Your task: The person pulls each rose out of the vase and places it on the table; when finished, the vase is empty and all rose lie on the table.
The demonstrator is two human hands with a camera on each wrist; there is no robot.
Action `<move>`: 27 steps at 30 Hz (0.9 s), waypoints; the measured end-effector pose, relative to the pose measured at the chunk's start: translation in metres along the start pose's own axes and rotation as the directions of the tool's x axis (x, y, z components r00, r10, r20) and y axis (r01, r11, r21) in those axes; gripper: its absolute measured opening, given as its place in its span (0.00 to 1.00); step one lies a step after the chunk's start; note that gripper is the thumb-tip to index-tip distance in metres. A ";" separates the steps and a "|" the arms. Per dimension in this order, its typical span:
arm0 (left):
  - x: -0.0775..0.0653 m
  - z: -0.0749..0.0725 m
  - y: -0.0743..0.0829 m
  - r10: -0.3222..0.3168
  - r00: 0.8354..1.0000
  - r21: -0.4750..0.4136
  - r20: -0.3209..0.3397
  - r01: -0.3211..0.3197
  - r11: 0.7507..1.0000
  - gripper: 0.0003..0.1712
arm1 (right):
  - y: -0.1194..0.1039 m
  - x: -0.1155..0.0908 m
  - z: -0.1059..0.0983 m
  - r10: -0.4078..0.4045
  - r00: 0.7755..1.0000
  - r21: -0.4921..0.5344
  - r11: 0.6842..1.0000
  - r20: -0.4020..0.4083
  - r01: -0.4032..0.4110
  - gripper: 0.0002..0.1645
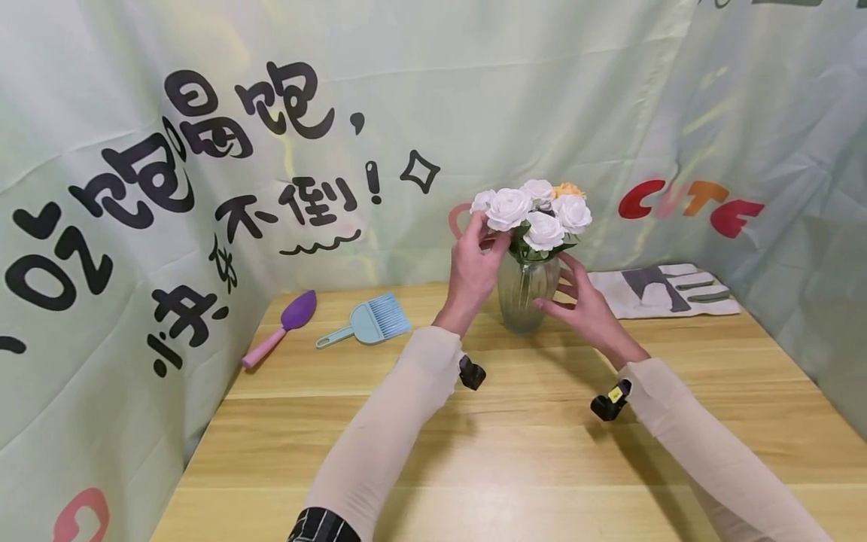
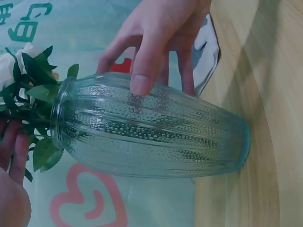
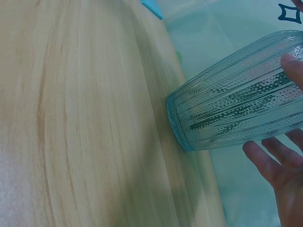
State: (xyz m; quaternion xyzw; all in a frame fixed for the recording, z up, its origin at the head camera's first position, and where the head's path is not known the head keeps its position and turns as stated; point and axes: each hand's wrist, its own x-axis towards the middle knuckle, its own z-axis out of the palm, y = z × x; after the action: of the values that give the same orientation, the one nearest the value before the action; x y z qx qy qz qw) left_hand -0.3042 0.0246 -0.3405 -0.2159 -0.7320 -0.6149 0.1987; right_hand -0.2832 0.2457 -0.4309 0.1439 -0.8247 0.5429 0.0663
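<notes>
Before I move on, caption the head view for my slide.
Left hand at the white flowers, right hand at the glass vase.

The pale cloth [image 1: 515,113] reads "CUTE" [image 1: 706,200], "喝饱" [image 1: 299,99] and "不倒!" [image 1: 313,202].

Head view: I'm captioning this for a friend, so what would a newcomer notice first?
Probably the white flowers in the glass vase toward the back of the table, with the left hand touching them and the right hand on the vase. Next might come the bold black lettering on the backdrop, left of the flowers.
</notes>
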 end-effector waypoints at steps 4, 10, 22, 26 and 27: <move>0.000 0.003 0.000 0.030 0.999 -0.007 -0.014 -0.030 1.000 0.10 | 0.001 0.000 0.001 0.000 1.000 -0.012 1.000 -0.005 0.000 0.61; 0.000 0.004 0.002 0.113 0.992 0.014 -0.053 -0.113 0.994 0.09 | 0.001 0.000 0.002 -0.002 1.000 -0.022 1.000 -0.014 0.002 0.61; 0.012 -0.010 0.024 0.336 0.933 0.102 -0.124 -0.325 0.940 0.08 | 0.000 0.001 0.000 0.009 1.000 -0.020 1.000 -0.022 -0.009 0.63; 0.022 -0.022 0.038 0.345 0.925 0.055 -0.161 -0.341 0.939 0.11 | 0.000 0.002 0.000 0.006 1.000 -0.013 1.000 -0.020 -0.006 0.63; 0.025 -0.026 0.042 0.335 0.925 0.033 -0.178 -0.335 0.942 0.12 | 0.000 0.002 0.000 0.005 1.000 -0.013 1.000 -0.018 -0.005 0.64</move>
State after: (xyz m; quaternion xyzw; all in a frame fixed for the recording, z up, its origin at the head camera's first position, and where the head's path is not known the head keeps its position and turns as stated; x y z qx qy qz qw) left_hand -0.3003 0.0075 -0.2885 -0.2805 -0.6639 -0.5882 0.3668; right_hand -0.2854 0.2451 -0.4298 0.1364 -0.8280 0.5389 0.0735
